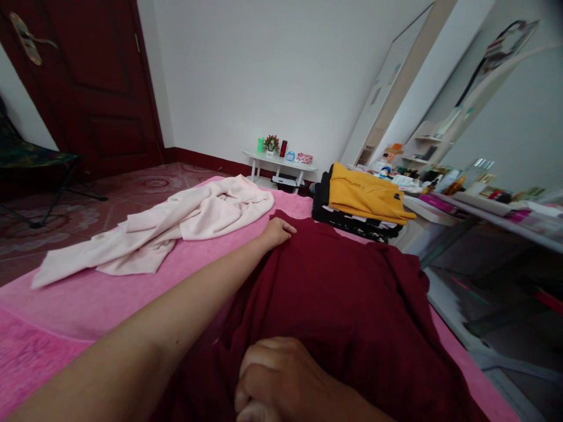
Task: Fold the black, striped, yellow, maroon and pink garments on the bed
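Note:
A maroon garment [334, 275] lies spread over the pink bed cover, its fabric loosely wrinkled. Stretched far forward, my left hand [279, 232] pinches the garment's far left edge between its fingers. Close to me, my right hand [279, 372] is closed in a fist on the near left part of the same cloth. Part of the garment's left side is hidden under my left forearm and my right hand.
Left of the garment a cream garment [211, 211] lies crumpled on the pink cover [136, 299]. A folded stack with a yellow garment [369, 193] on top sits at the far right. Beyond are a small white shelf [281, 161], a cluttered dressing table [501, 217] and a folding chair [39, 158].

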Demonstrator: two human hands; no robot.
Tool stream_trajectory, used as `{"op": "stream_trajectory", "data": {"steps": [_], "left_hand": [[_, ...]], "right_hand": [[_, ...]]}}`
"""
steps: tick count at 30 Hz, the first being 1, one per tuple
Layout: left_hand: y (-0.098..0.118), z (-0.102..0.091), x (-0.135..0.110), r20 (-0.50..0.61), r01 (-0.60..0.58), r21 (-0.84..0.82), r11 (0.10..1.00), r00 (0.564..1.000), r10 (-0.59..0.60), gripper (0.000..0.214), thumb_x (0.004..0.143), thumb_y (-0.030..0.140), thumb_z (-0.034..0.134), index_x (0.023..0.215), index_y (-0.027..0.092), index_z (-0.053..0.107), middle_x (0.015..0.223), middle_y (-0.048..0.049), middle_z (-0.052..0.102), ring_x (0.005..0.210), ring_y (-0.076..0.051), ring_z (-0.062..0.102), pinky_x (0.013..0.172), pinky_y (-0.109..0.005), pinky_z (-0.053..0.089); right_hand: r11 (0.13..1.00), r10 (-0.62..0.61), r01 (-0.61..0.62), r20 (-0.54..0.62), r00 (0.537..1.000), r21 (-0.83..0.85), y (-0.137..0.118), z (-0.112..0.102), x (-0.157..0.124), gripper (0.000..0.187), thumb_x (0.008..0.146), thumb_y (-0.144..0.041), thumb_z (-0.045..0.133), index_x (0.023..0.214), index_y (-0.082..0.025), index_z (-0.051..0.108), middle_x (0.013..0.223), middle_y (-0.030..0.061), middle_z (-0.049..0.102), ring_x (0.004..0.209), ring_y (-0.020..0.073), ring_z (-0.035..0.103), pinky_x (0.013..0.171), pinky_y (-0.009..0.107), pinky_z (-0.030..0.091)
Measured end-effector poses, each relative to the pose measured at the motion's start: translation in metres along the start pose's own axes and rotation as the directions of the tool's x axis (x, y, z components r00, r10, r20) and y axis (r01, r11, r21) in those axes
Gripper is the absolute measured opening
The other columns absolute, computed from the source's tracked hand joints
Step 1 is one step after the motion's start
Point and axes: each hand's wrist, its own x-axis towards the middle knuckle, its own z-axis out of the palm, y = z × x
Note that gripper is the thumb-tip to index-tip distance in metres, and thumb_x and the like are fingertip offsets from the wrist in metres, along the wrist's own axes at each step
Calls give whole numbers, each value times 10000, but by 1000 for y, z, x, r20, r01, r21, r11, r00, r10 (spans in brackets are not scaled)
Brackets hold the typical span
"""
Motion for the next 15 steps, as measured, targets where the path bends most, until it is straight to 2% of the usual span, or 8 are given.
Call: {"op": "stream_trajectory", "data": {"steps": [3,6,8,10,11,13,15], "left_hand": [[-11,3,5,-18,-30,23,999,999,31,247,681,63,640,870,172,757,911,-42,735,857,-189,660,861,-280,488],[-20,3,6,18,-67,20,998,998,67,242,712,125,644,922,189,747,945,-28,729,893,-190,652,886,-288,480],[-20,1,4,74,-97,7,995,993,96,281,697,151,672,969,187,733,977,-28,723,911,-194,651,883,-286,483],[-15,-5,-1,135,-132,-10,991,982,132,408,641,161,728,1047,194,706,1055,-31,704,961,-203,642,899,-280,477],[-12,-8,-6,161,-148,-19,989,976,149,506,600,157,760,1098,201,683,1116,-36,682,1003,-210,630,920,-280,467],[-4,-15,-20,202,-183,-34,982,962,186,689,545,142,793,1207,210,614,1245,-57,611,1112,-225,580,986,-290,424],[2,-23,-39,232,-217,-26,976,948,217,757,566,142,784,1282,201,547,1337,-89,532,1208,-235,510,1049,-313,363]], "right_hand": [[999,5,-7,37,999,53,3,4,0,215,902,-392,507,828,-213,600,803,-30,618,749,85,564,725,198,388],[977,26,-34,44,999,210,0,3,-3,262,909,-424,491,862,-209,632,824,-26,628,794,72,578,769,168,394],[936,34,-53,60,998,349,-6,2,-5,323,896,-474,488,901,-197,654,823,-18,624,725,57,566,699,141,404],[881,63,-89,73,995,464,-15,0,-6,351,889,-478,495,925,-177,672,799,-10,616,643,44,543,602,126,394],[859,97,-111,54,994,499,-20,-3,-5,345,885,-465,508,918,-168,679,779,-6,614,622,45,539,575,129,389],[841,211,-141,-77,974,523,-25,-10,-3,306,874,-422,539,851,-154,686,735,7,617,625,65,552,576,155,402],[853,331,-163,-272,904,495,-22,-22,-2,263,865,-378,561,783,-156,675,739,26,634,684,102,584,651,202,444]]}}
